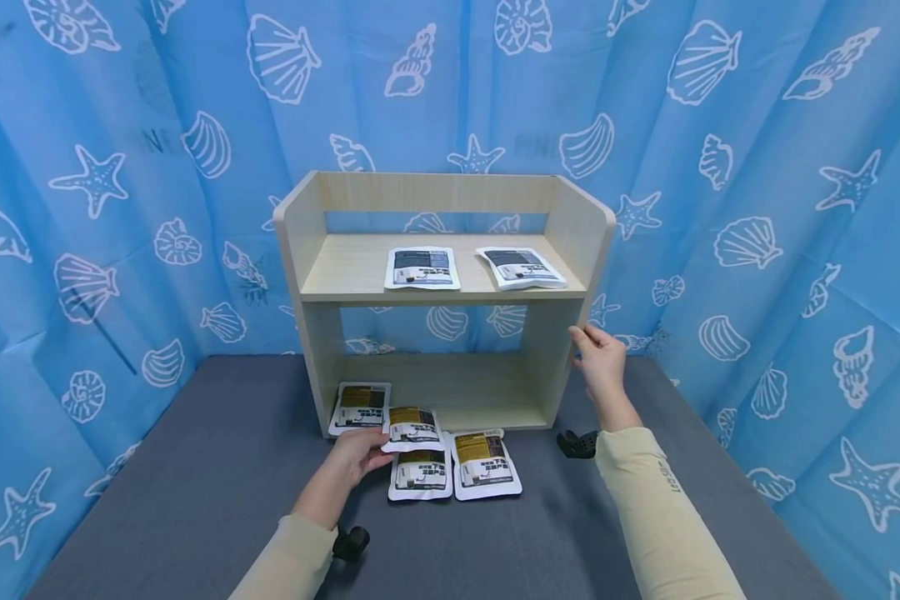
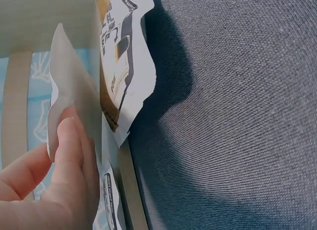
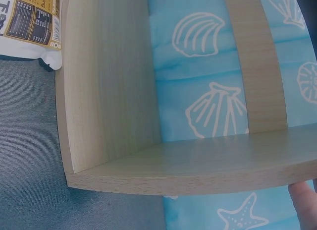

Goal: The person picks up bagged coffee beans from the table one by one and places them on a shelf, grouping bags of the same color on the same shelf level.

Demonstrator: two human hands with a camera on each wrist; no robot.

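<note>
My left hand pinches a white pouch with a brown-and-white label along its left edge. In the left wrist view, fingers lie along the plain back of this pouch. Partly under it on the table is a similar pouch, with another pouch to the right. A pouch lies at the left end of the lower shelf. My right hand grips the front edge of the wooden shelf unit's right side panel; only its fingertips show in the right wrist view.
Two pouches with dark blue labels, one central and one tilted at right, lie on the upper shelf board. The unit stands on a dark grey cloth-covered table. A blue seashell curtain hangs behind.
</note>
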